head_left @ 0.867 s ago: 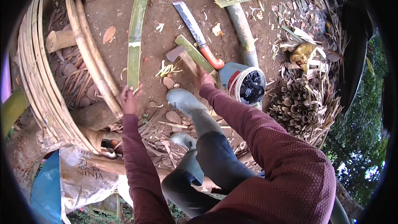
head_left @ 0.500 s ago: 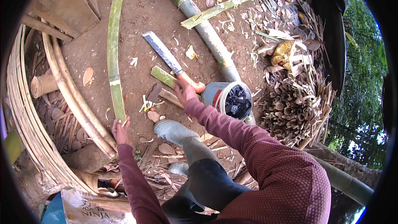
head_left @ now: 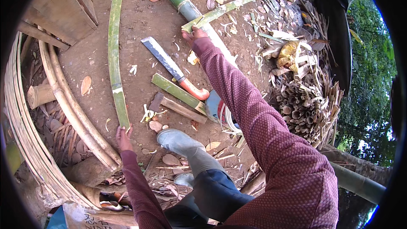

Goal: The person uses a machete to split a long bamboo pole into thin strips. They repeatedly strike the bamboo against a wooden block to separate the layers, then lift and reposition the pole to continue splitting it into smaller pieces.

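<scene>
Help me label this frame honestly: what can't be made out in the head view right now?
Head view, for every item:
Long green bamboo strip: far end cut off by the picture's upper edge.
Left hand: any fingers under that strip are hidden by it.
Right hand: too small to tell whether its grip is closed on the shorter strip.
Bucket: contents hidden behind the right sleeve.

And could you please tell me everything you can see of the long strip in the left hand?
The long strip looks like split bamboo: narrow, green, with a pale band near one end. The left hand holds that end; the rest runs over the soil and out of the picture's top. Whether it touches soil is unclear.
</scene>
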Available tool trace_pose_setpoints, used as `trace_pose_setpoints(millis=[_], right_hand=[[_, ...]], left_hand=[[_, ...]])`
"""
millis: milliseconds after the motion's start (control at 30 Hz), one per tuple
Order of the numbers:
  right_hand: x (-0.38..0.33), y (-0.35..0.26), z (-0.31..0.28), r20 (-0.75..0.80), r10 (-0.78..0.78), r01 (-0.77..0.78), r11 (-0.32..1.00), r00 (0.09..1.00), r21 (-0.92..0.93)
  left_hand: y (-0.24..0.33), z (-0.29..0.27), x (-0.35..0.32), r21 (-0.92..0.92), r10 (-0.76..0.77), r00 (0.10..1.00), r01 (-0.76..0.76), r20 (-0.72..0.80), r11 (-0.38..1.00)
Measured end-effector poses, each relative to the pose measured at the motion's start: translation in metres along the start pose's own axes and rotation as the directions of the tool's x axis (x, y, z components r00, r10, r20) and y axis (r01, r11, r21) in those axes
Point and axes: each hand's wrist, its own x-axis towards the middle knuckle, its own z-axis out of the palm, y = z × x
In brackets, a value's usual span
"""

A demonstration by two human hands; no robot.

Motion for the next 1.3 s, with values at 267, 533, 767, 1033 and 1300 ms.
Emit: trace_pose_setpoints(millis=[267,533,767,1033,1300], right_hand=[[-0.009,-0.037,-0.016,0.015,0.55,-0.322,0.465,0.835,0.825],[-0.083,-0.15,-0.12,-0.238,0.647,-0.344,0.638,0.725,0.689],[-0.245,-0.305,-0.188,-0.026,0.449,-0.244,0.532,0.893,0.811],[-0.426,-0.479,-0.196,0.445,0.379,-0.584,0.49,0.811,0.648],[-0.436,-0.548,-0.213,0.599,0.227,-0.558,0.695,0.768,0.452]], left_hand=[[-0.026,0.01,0.003,0.55,0.233,0.97,-0.157,-0.071,0.821],[0.041,0.08,-0.062,0.98,0.44,0.887,0.061,-0.14,0.188],[0.1,0.177,-0.189,0.448,-0.031,0.944,-0.126,0.327,0.885],[0.29,0.375,-0.299,0.316,-0.743,0.491,0.69,0.455,0.651],[0.354,0.388,-0.318,0.279,-0.381,0.828,0.283,0.412,0.918]])
